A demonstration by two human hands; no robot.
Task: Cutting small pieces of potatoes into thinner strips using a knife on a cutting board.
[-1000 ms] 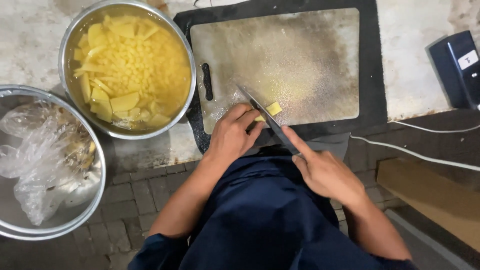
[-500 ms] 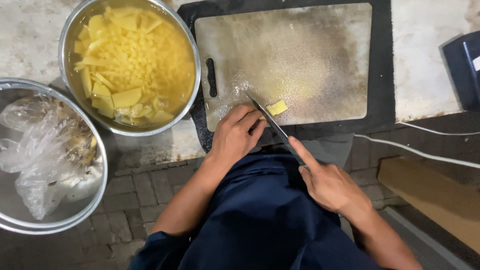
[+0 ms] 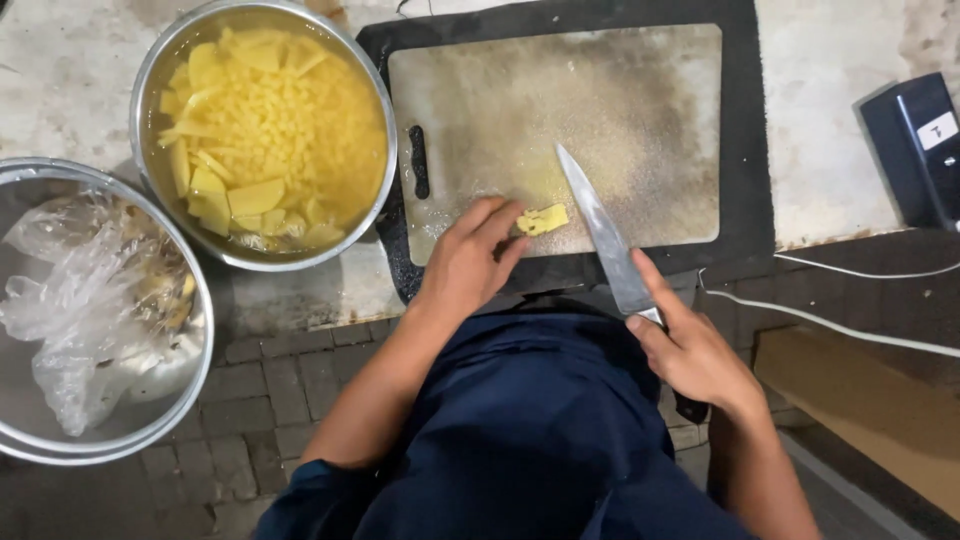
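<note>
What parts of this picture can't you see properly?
Head view, the only one:
- The knife handle: wrapped by the right hand.
- The left hand palm: turned down, beside the small yellow piece.
- The bowl with the plastic bag: cut off by the left edge, and the bag hides what is inside.
- The dark device: cut off by the right edge.
</note>
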